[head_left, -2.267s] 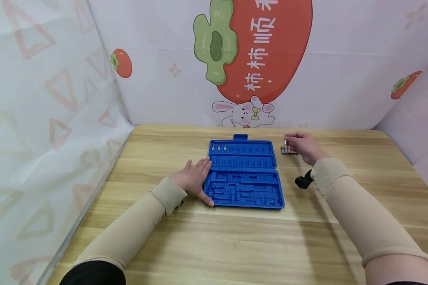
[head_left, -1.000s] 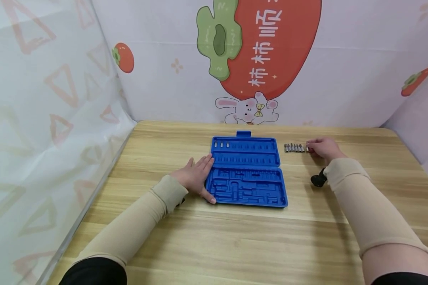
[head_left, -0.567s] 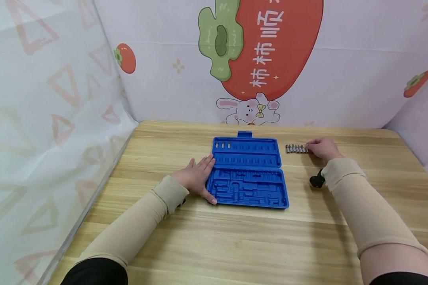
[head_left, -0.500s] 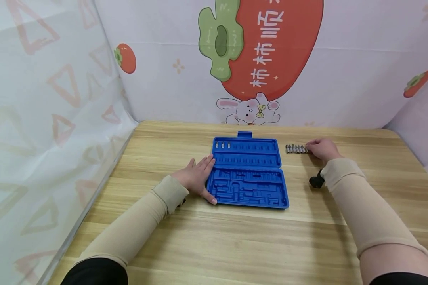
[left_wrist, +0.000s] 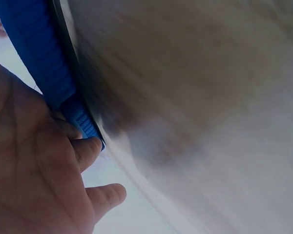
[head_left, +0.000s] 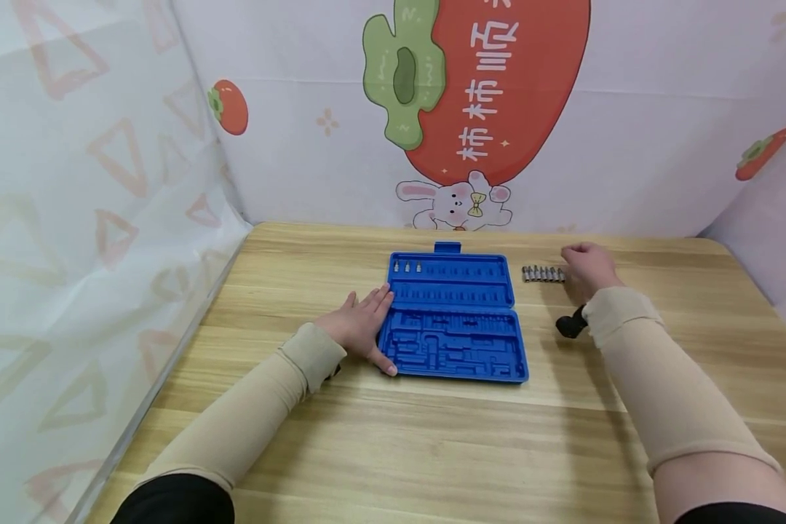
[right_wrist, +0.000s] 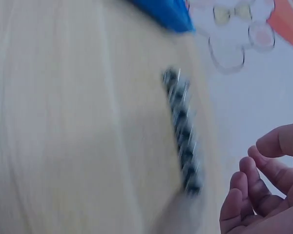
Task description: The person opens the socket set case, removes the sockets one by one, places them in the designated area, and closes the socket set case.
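An opened blue plastic case (head_left: 453, 342) with molded slots lies flat on the table. My left hand (head_left: 356, 325) rests spread along the case's left edge, its fingers and thumb against the side; in the left wrist view the palm and fingers (left_wrist: 90, 151) touch the blue edge. Three small metal bits (head_left: 407, 267) sit in the upper left slots. Right of the case, several short silver bits (head_left: 544, 274) lie side by side in a row. Above the row's right end hovers my right hand (head_left: 592, 268), fingers loosely curled, with nothing visible between them in the right wrist view.
The wooden table (head_left: 432, 444) extends toward me. A printed cloth backdrop (head_left: 288, 167) stands behind its far edge, and a white patterned sheet (head_left: 105, 240) hangs at the left. A black wrist device (head_left: 571, 324) hangs below the right sleeve.
My right hand set a bit at the row's right end, let go and has just risen slightly off it. The left hand has stayed on the case.
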The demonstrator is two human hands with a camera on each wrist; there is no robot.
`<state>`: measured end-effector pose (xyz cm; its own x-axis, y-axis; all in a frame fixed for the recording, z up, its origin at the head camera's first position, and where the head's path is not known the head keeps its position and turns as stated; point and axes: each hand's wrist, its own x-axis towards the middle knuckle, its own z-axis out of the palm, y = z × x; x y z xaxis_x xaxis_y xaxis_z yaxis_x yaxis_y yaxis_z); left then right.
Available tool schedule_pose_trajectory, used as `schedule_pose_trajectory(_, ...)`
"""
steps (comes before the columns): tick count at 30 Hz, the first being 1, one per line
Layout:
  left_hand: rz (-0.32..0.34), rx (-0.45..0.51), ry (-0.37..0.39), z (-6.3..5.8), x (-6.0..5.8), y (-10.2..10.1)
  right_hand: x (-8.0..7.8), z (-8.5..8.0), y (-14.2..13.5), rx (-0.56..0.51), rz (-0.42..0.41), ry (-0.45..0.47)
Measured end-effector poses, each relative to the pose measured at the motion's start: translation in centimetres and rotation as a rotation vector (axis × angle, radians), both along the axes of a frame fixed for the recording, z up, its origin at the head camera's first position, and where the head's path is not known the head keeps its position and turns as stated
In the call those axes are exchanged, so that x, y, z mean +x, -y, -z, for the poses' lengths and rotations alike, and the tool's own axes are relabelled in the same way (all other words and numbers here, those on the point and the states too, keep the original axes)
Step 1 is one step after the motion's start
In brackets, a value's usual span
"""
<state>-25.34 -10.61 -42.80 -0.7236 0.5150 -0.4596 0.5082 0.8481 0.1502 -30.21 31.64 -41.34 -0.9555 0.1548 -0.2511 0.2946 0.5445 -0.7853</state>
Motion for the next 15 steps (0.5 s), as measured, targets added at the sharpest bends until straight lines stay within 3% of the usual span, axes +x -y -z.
schedule_pose_trajectory(7, -0.012, -0.011, 0.003, -0.1, 0.0, 0.4, -2.2, -1.4, 8.3, -0.048, -0.109, -0.045)
schedule_pose_trajectory(15, -0.003, -0.015, 0.006, -0.3, 0.1, 0.1, -3.7, -0.7, 16.9, -0.056, -0.285, 0.015)
